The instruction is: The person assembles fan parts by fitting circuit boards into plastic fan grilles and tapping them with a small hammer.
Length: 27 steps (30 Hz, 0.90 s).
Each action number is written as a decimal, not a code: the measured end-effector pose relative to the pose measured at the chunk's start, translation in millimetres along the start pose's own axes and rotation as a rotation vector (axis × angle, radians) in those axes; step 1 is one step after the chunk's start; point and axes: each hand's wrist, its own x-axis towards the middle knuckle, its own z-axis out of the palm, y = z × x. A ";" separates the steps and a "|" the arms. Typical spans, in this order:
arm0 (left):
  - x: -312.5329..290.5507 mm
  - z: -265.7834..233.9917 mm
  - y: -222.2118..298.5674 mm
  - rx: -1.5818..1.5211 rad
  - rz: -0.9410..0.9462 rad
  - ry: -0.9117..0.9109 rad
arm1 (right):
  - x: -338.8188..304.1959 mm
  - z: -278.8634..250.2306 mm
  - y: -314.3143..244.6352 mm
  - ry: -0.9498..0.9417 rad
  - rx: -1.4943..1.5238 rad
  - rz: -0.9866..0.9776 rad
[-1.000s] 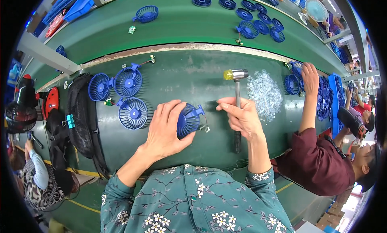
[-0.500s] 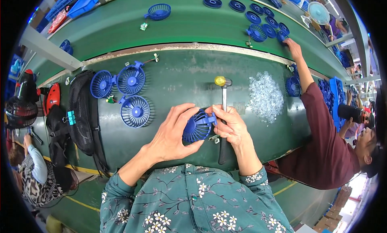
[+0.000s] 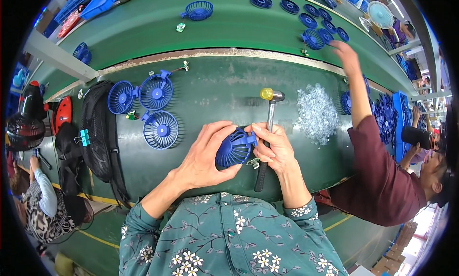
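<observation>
A blue fan housing (image 3: 234, 151) with curved ribs is cupped by my left hand (image 3: 203, 154), thumb below and fingers over its top. My right hand (image 3: 278, 149) pinches the housing's bracket end and also holds a mallet (image 3: 271, 114). The mallet slants up past the fingers, its yellow-faced head at the top and black grip below. A small circuit board (image 3: 256, 162) hangs beside the housing under my right fingers. To the left lie three more blue fan housings (image 3: 161, 129), grouped on the green table.
Right of the mallet lies a heap of small clear plastic pieces (image 3: 316, 114). A black mesh backpack (image 3: 98, 137) lies at the left. Blue round parts (image 3: 308, 21) sit on the green conveyor belt (image 3: 143, 32) beyond. A co-worker's arm (image 3: 358, 89) reaches over at the right.
The mallet has tilted, its head shifting right and its grip left. Parts on the belt have moved right. The co-worker's hand has drawn back slightly from the belt parts.
</observation>
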 end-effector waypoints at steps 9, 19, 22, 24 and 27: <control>0.0 1.9 -5.1 -0.003 0.028 0.007 | -0.6 0.8 6.7 -0.013 -0.013 -0.008; 12.5 -6.1 6.9 0.077 -0.157 -0.070 | -15.9 30.6 -3.1 0.338 -0.249 -0.122; 29.9 -21.6 12.5 -0.010 -0.412 -0.172 | -10.6 28.5 -0.2 0.429 -0.459 -0.338; 43.7 -31.9 2.0 -0.152 -0.457 -0.179 | -8.7 32.5 -7.3 0.470 -0.581 -0.431; 74.8 -49.4 -6.4 0.105 -0.293 0.001 | -5.0 28.6 -16.9 0.549 -0.733 -0.600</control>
